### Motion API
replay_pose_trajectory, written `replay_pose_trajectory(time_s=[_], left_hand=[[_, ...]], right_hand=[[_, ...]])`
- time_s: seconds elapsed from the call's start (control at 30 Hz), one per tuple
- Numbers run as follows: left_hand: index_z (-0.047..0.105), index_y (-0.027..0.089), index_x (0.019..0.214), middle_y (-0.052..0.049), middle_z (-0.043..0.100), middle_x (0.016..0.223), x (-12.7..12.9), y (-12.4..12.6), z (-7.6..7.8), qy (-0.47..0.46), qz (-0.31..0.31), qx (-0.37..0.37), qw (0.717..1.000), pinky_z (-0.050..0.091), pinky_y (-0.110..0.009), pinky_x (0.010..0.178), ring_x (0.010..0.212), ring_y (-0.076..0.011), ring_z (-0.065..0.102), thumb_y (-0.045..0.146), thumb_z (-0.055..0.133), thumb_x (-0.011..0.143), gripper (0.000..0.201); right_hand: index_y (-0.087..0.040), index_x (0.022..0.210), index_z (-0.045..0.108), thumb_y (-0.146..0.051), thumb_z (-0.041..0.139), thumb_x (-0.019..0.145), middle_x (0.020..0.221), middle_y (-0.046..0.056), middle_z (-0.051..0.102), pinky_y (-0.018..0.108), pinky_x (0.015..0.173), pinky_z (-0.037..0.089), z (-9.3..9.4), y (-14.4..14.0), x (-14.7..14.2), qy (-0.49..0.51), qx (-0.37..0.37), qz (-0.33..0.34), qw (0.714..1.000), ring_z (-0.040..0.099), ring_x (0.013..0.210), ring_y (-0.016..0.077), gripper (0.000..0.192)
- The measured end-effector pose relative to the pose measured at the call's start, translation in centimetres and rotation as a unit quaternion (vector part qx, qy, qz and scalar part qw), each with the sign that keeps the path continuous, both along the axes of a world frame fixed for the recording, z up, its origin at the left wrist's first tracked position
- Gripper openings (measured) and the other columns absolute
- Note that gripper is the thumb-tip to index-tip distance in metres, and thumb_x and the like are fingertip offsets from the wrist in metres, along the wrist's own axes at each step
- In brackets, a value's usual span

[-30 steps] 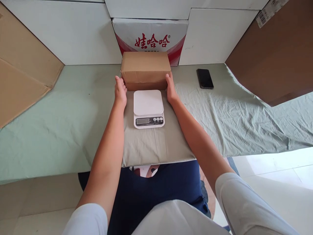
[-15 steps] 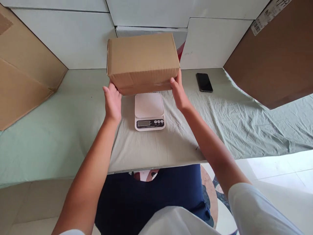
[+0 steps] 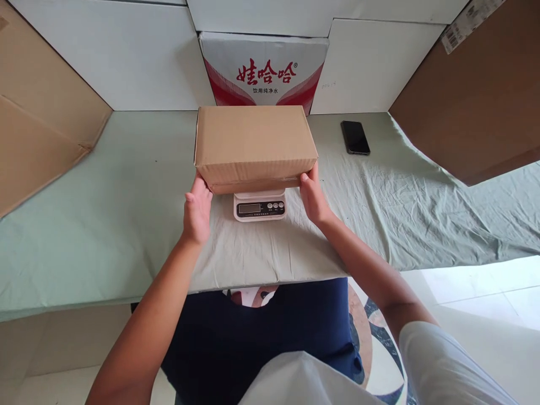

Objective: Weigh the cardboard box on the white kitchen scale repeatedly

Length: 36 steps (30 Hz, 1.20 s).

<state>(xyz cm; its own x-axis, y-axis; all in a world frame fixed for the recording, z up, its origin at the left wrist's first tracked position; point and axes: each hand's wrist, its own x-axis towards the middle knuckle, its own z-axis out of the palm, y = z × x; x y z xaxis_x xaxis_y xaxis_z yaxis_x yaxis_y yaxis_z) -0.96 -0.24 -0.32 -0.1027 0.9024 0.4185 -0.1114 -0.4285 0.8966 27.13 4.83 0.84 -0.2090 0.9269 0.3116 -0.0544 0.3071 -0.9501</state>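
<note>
Between my two hands is a closed brown cardboard box [image 3: 255, 138], held at its lower front corners. My left hand [image 3: 198, 211] supports the left corner, thumb out to the side and fingertips hidden beneath the box. At the right corner, my right hand [image 3: 313, 194] grips with the thumb on the front face and fingers behind. A white digital kitchen scale [image 3: 260, 206] lies directly below; the box covers most of its weighing plate. Its dark display and buttons show in front. Whether the box rests on the plate I cannot tell.
A black smartphone [image 3: 355, 138] lies on the green tablecloth [image 3: 139, 225] at the back right. Large brown cardboard panels stand at the left [image 3: 46, 107] and right [image 3: 476, 101]. Behind the box is a white and red carton [image 3: 265, 62] with printed characters, among white panels.
Both hands have lowered the cardboard box toward me, over the scale. The box now covers most of the weighing plate, and the printed carton behind has come into view.
</note>
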Motion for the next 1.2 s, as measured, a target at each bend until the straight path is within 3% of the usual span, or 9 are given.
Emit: replay_pose_trajectory(time_s=[0.2,0.3,0.47,0.6,0.8,0.9,1.2], left_hand=[[0.077,0.043,0.151,-0.004,0.069,0.168,0.0,-0.1,-0.8,-0.006,0.016,-0.006,1.000,0.041,-0.053,0.144,0.172,-0.0360,0.049,0.097,0.044,0.097,0.083],[0.074,0.041,0.154,-0.006,0.066,0.172,0.1,-0.2,-1.1,-0.002,0.019,-0.013,1.000,0.034,-0.056,0.147,0.174,-0.0368,0.046,0.097,0.043,0.098,0.085],[0.072,0.044,0.155,-0.006,0.062,0.176,0.3,-0.2,-1.3,0.004,0.030,-0.013,0.999,0.035,-0.056,0.145,0.174,-0.0369,0.047,0.097,0.045,0.097,0.084],[0.071,0.039,0.157,-0.008,0.061,0.177,0.1,-0.1,-1.4,0.007,0.029,-0.017,0.999,0.033,-0.060,0.146,0.176,-0.0388,0.042,0.099,0.043,0.096,0.089],[0.068,0.044,0.158,-0.001,0.051,0.184,-1.7,0.8,-1.9,-0.019,0.030,-0.012,0.999,0.031,-0.057,0.148,0.182,-0.0359,0.030,0.107,0.035,0.090,0.099],[0.065,0.043,0.162,0.000,0.047,0.187,-2.2,1.4,-2.2,-0.021,0.039,-0.019,0.999,0.032,-0.054,0.148,0.182,-0.0348,0.029,0.109,0.032,0.088,0.104],[0.070,0.045,0.157,0.001,0.051,0.184,-2.1,1.8,-2.3,-0.034,0.024,-0.015,0.999,0.032,-0.055,0.148,0.181,-0.0350,0.031,0.103,0.045,0.092,0.091]], right_hand=[[-0.050,0.177,0.026,-0.088,0.059,0.092,0.190,-0.006,0.039,0.054,0.155,0.025,0.0,-0.3,-0.1,0.032,-0.011,0.005,0.999,0.030,0.182,0.0297,0.099],[-0.051,0.178,0.025,-0.089,0.059,0.092,0.191,-0.006,0.038,0.056,0.154,0.025,-0.3,-0.2,-0.1,0.025,-0.015,0.003,1.000,0.028,0.182,0.0305,0.100],[-0.052,0.177,0.027,-0.092,0.056,0.091,0.191,-0.007,0.037,0.057,0.154,0.025,-0.7,-0.1,-0.2,0.007,-0.004,-0.013,1.000,0.027,0.183,0.0309,0.100],[-0.052,0.177,0.028,-0.091,0.056,0.092,0.193,-0.008,0.034,0.056,0.154,0.024,-0.9,-0.2,-0.2,0.004,0.000,-0.014,1.000,0.025,0.184,0.0302,0.097],[-0.057,0.178,0.020,-0.100,0.044,0.090,0.197,-0.013,0.020,0.069,0.153,0.015,-1.2,1.0,1.2,0.024,-0.005,-0.063,0.998,0.010,0.189,0.0318,0.100],[-0.060,0.178,0.017,-0.101,0.043,0.088,0.198,-0.015,0.014,0.069,0.153,0.013,-1.0,1.6,2.0,0.023,-0.018,-0.081,0.996,0.006,0.189,0.0324,0.102],[-0.058,0.177,0.022,-0.097,0.045,0.093,0.198,-0.013,0.018,0.068,0.154,0.014,-1.3,1.2,1.9,0.041,-0.004,-0.072,0.997,0.009,0.189,0.0323,0.096]])
